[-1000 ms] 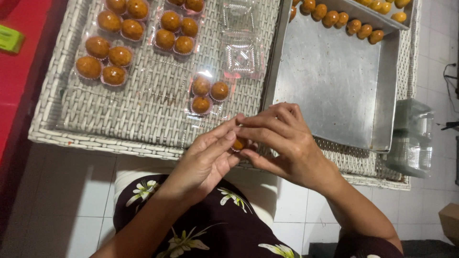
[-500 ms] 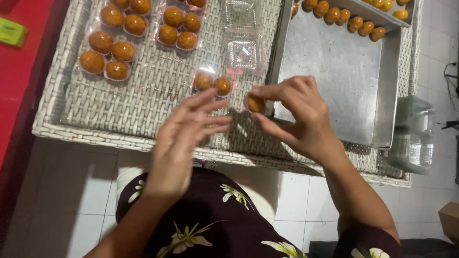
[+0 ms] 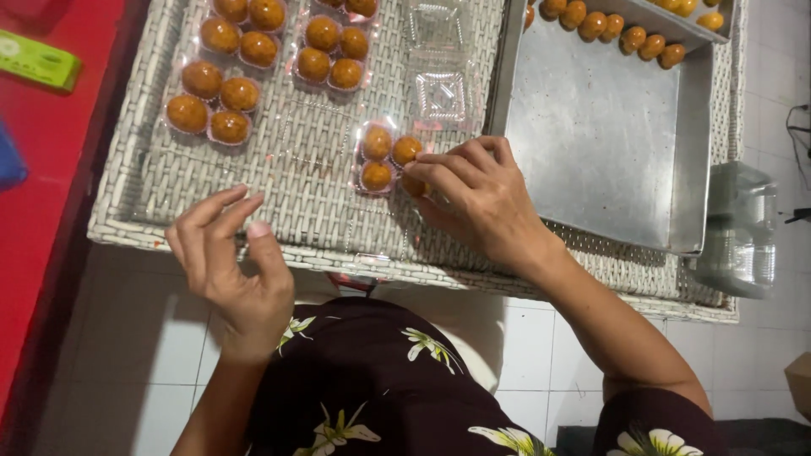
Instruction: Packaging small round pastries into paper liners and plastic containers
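Note:
My right hand (image 3: 475, 198) pinches a small orange-brown round pastry (image 3: 413, 185) at the lower right cell of a clear plastic clamshell box (image 3: 384, 158) that holds three more such pastries. The box lies on a white woven tray (image 3: 304, 181). My left hand (image 3: 230, 262) hovers over the tray's near edge, fingers spread and curled, holding nothing.
Two filled clamshell boxes (image 3: 221, 93) (image 3: 331, 49) sit at the tray's far left. Empty clear boxes (image 3: 439, 93) lie beside a large metal baking pan (image 3: 608, 143) with a row of pastries (image 3: 621, 34) along its far side. More clear boxes (image 3: 739, 228) are stacked at right.
My right hand carried the pastry from in front of me forward to the clamshell box. My left hand let go, drew back left and opened.

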